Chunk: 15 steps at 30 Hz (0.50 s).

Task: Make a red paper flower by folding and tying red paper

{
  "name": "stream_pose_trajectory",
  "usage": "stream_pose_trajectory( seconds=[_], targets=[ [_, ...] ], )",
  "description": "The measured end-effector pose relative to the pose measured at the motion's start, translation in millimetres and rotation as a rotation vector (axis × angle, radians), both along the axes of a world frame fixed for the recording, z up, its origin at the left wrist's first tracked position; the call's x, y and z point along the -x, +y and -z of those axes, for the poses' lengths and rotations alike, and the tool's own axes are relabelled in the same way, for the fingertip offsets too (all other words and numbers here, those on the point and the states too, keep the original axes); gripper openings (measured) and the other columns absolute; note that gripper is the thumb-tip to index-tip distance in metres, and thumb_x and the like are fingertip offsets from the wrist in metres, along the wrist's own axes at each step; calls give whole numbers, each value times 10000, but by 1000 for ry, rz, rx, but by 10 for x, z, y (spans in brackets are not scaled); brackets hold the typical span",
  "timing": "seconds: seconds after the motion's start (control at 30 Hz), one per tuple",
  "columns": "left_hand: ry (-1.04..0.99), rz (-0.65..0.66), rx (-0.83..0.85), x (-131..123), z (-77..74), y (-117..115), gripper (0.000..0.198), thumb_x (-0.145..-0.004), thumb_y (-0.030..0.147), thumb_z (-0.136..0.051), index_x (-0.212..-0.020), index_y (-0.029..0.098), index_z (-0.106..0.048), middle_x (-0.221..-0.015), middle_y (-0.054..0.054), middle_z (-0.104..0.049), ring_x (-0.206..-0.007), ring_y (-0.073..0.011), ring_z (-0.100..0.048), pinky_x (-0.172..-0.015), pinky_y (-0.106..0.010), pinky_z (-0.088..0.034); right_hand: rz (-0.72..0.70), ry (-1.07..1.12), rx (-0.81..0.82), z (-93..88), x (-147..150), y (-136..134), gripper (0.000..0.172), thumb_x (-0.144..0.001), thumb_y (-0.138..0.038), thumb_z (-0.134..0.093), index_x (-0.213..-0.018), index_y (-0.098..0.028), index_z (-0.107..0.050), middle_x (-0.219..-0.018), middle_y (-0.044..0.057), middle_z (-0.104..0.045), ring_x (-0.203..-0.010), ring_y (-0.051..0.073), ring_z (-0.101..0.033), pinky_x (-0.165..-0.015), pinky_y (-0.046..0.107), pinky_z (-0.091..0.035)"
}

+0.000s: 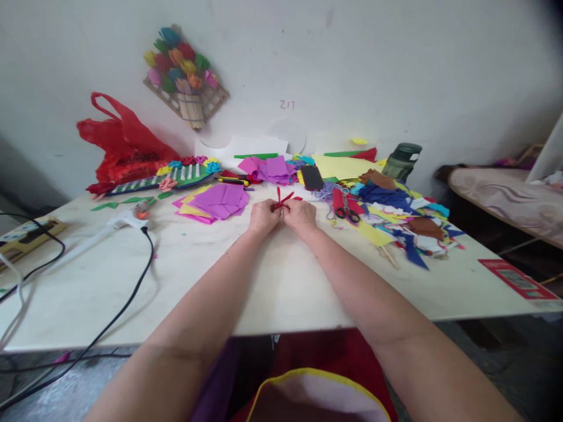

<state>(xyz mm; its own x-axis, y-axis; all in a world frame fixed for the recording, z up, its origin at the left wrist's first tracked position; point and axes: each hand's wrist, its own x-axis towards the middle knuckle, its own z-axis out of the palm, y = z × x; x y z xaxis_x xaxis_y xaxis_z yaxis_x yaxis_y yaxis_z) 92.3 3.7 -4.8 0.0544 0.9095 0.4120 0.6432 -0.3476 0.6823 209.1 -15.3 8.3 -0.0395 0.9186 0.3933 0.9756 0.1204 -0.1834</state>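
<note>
Both my hands meet above the middle of the white table [281, 293]. My left hand [264, 217] pinches a small dark red piece with narrow pointed strips [284, 199] standing up from it. On the other side of that piece, my right hand [299, 214] is closed on it too, its fingertips close to the left ones. The fingers hide the piece's lower part. A stack of purple sheets [222, 201] lies left of my hands. To the right are black-handled scissors [347, 208] by a red roll.
A white glue gun [127, 220] with a black cord [143, 281] lies at the left. Behind are a red bag [125, 146] and a phone [312, 177]. Colourful scraps [413, 223] and a green bottle [402, 161] are at the right.
</note>
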Motion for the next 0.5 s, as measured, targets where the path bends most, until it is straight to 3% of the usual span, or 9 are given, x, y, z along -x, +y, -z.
stream_pose_trajectory(
  seconds=[0.5],
  targets=[
    [181, 70, -1, 60, -20, 6, 222, -716, 200, -515, -851, 184, -690, -756, -77, -677, -724, -188, -606, -708, -270, -440, -240, -111, 4, -23, -208, 87, 264, -846, -269, -414, -963, -224, -647, -935, 57, -673, -887, 185, -596, -726, 274, -388]
  ],
)
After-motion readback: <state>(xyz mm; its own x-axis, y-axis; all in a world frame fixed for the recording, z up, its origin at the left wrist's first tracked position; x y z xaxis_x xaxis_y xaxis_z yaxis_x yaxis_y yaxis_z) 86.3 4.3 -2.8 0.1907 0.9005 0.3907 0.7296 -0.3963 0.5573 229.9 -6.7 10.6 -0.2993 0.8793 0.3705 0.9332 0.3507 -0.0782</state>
